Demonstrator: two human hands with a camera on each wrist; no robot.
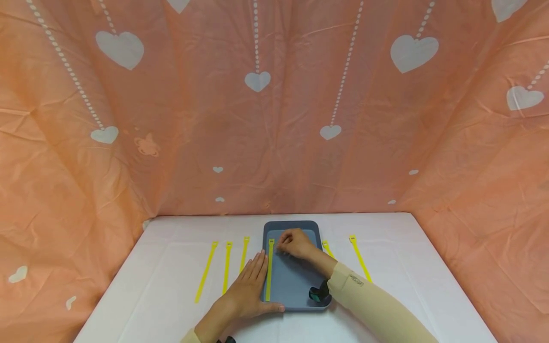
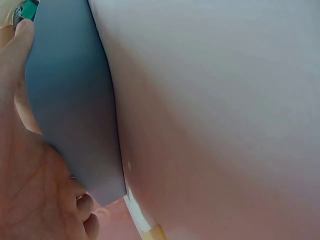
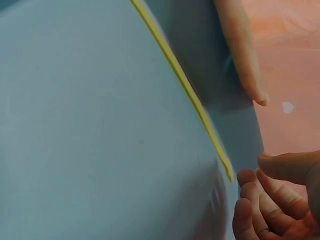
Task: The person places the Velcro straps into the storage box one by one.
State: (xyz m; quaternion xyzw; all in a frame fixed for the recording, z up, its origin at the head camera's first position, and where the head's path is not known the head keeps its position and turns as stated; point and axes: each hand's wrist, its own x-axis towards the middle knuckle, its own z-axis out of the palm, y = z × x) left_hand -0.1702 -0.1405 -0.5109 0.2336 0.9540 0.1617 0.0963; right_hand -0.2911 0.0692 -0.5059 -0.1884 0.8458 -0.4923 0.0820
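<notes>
A grey-blue tray (image 1: 291, 286) lies lengthwise on the table. Inside it, along the left side, is a yellow strap (image 1: 269, 271) with a slotted head at the far end. My left hand (image 1: 246, 293) rests against the tray's left side, fingers straight along the rim and thumb at the near edge. Over the far half of the tray is my right hand (image 1: 298, 244), fingers loosely curled just right of the strap's head. The right wrist view shows its thumb apart from the fingers, with nothing between them, close to the strap's end.
Several more yellow straps lie on the white table (image 1: 141, 286): a slanted strap (image 1: 206, 271) and others left of the tray, a strap (image 1: 360, 257) to the right. Pink fabric (image 1: 291, 181) with hearts closes off the back and both sides.
</notes>
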